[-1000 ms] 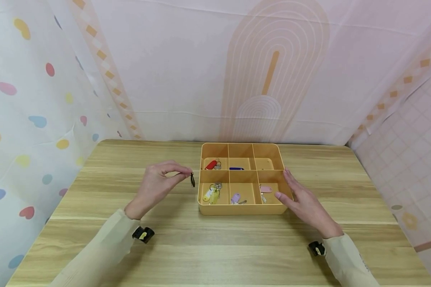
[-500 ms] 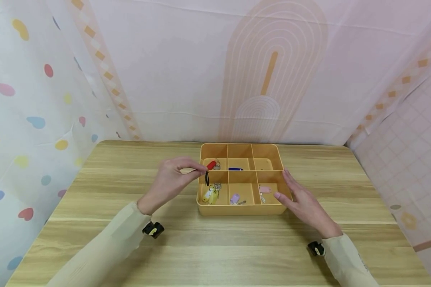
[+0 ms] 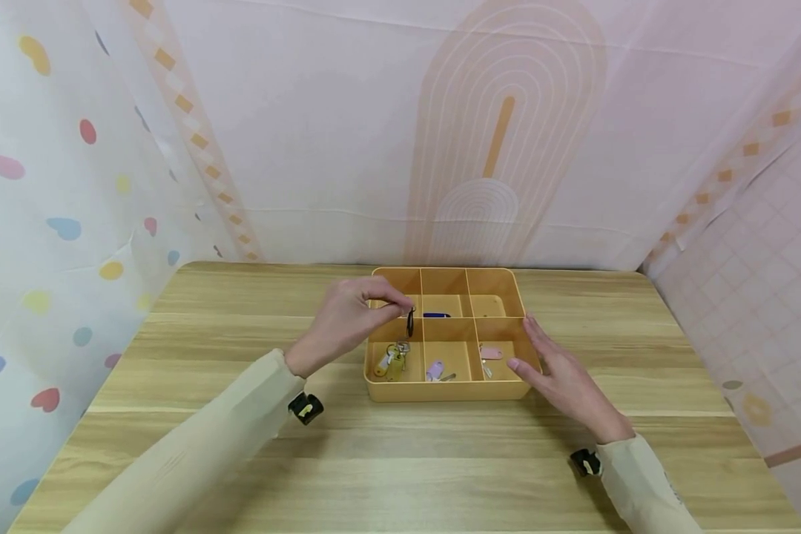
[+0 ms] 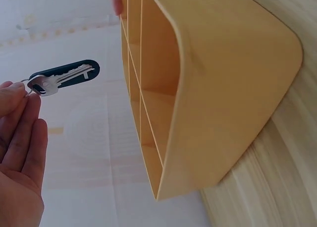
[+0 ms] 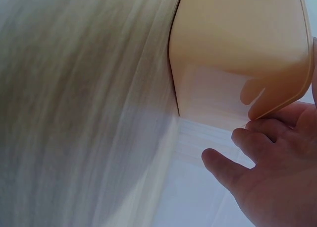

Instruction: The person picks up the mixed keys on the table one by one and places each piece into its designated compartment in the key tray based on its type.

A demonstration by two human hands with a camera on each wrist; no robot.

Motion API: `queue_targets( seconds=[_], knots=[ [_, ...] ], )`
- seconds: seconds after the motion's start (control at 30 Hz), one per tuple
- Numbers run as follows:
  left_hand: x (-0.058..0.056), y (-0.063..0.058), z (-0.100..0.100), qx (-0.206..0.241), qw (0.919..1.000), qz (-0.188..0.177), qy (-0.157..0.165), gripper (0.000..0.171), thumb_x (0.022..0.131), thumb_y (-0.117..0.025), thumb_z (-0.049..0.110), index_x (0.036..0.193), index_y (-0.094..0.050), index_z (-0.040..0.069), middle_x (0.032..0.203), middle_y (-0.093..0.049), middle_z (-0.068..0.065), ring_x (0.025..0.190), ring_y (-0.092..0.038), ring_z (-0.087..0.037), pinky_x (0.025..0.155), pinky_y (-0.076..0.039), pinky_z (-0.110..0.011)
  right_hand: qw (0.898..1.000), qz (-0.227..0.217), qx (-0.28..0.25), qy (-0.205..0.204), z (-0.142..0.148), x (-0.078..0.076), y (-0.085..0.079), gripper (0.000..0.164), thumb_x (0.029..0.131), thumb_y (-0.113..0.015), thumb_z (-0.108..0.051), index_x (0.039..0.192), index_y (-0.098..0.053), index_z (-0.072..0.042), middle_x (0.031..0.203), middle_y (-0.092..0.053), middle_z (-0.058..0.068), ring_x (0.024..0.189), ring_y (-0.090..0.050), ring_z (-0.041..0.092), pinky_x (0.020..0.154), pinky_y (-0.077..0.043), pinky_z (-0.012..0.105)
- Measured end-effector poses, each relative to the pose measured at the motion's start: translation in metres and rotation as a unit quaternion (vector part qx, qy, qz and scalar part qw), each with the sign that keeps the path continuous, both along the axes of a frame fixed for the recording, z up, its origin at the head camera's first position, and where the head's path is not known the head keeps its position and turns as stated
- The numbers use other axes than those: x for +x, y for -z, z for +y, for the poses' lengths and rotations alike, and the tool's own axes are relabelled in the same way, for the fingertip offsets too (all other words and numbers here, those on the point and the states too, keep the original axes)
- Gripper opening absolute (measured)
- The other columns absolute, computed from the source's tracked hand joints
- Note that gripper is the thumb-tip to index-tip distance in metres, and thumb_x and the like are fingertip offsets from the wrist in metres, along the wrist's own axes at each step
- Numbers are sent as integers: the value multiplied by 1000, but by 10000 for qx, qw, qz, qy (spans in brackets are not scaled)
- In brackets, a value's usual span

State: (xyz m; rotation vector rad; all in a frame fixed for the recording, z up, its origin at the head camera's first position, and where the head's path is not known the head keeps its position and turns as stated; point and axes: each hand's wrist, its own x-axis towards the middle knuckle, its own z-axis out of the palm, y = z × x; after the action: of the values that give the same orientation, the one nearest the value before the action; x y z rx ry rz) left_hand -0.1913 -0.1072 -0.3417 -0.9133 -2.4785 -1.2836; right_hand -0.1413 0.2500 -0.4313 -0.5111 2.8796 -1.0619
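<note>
My left hand (image 3: 347, 319) pinches the ring of a key (image 4: 47, 85) with a dark key tag (image 4: 91, 68). In the head view this dark tag (image 3: 410, 323) hangs over the left side of an orange-yellow divided box (image 3: 450, 391). The right hand (image 3: 567, 378) holds the box's right wall, thumb over the rim and fingers along the outside. Yellow-tagged keys (image 3: 395, 365) lie in the front left compartment. A purple key tag (image 3: 435, 369) sits front middle, a pink one (image 3: 490, 354) front right, and a blue one (image 3: 437, 315) back middle. My left hand covers much of the back left compartment.
The box stands on a wood-grain table (image 3: 400, 460), near its back edge. Behind it hangs a pale patterned curtain (image 3: 320, 148), with a dotted curtain (image 3: 53, 297) at the left. Thin divider walls (image 3: 449, 328) split the box into several compartments.
My left hand has carried the key and dark tag rightward from beside the box to over its left compartments, covering the red tag. The right hand keeps its place at the box.
</note>
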Motion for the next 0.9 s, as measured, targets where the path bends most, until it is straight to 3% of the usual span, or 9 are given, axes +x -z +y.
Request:
queue_targets(
  seconds=[0.13,0.27,0.5,0.67,0.9],
  knots=[
    [-7,-1,8,-34,10000,51,71,13,89,-79,1,94,-84,12,93,-79,2,83,-73,-8,69,-55,-25,10000,-12,2,8,-1,0,0,81,107,-57,-43,165,-16,-3,171,-14,18,146,-36,45,118,-30,60],
    [-13,-1,14,-68,9998,83,147,12,89,-78,1,93,-84,11,94,-79,3,85,-74,-10,77,-59,-28,10000,-28,2,6,-2,0,-1,82,107,-57,-43,165,-16,-3,171,-14,18,148,-34,44,119,-28,60],
    [-22,-3,25,-12,9991,-199,367,9,92,-76,1,94,-83,7,95,-79,0,86,-74,-12,77,-61,-27,10000,-28,16,16,-2,0,-2,82,107,-57,-44,165,-16,-2,171,-13,17,150,-29,43,120,-26,60],
    [-30,-5,33,-162,9983,-442,333,8,93,-75,3,97,-82,6,94,-79,-1,84,-74,-12,73,-60,-27,10000,-11,45,26,-2,1,-2,82,107,-57,-43,165,-17,-2,171,-14,17,150,-29,43,120,-26,60],
    [-41,-6,41,-275,9955,-849,304,10,95,-73,4,99,-82,7,97,-78,-1,86,-72,-12,79,-59,-29,10000,-52,22,39,-2,2,-2,82,107,-57,-44,165,-16,-3,171,-12,14,149,-31,42,120,-27,59]
  ],
)
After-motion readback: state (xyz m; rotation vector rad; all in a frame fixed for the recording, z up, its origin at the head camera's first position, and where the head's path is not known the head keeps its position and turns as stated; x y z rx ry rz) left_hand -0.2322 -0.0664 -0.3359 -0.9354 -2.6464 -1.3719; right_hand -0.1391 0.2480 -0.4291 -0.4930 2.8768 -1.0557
